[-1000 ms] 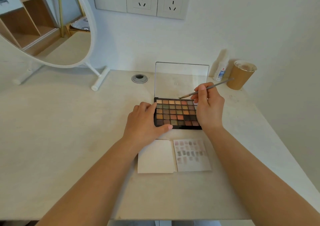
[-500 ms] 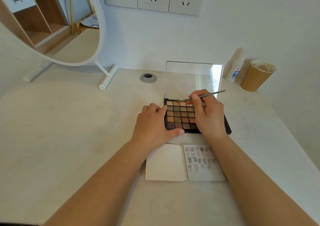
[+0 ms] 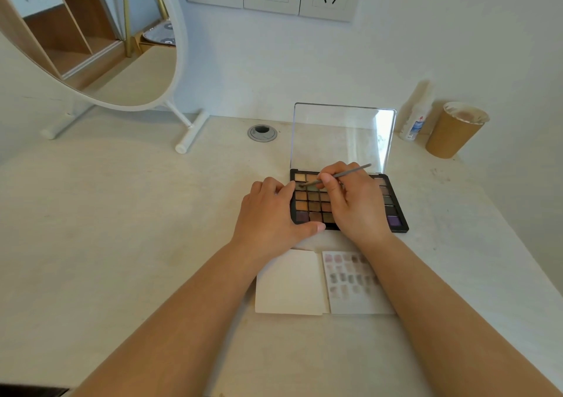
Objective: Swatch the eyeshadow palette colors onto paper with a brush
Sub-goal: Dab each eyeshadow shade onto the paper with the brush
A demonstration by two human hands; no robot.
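An open black eyeshadow palette (image 3: 393, 211) with a raised clear lid (image 3: 341, 134) lies on the pale desk. My left hand (image 3: 268, 214) rests on its left edge, thumb along the front edge. My right hand (image 3: 356, 205) pinches a thin grey brush (image 3: 350, 173), its tip touching a pan in the second row near the left end. In front of the palette lie a blank white paper (image 3: 289, 284) and a paper with rows of faint swatches (image 3: 350, 281), partly hidden by my right forearm.
A round mirror on a white stand (image 3: 189, 134) stands at the back left. A cable grommet (image 3: 262, 132) is set in the desk. A small white bottle (image 3: 416, 122) and a brown paper cup (image 3: 454, 131) stand at the back right by the wall.
My right hand has moved left and down across the palette, bringing the brush tip onto a pan near the left end. The head view has shifted left. My left hand stays put.
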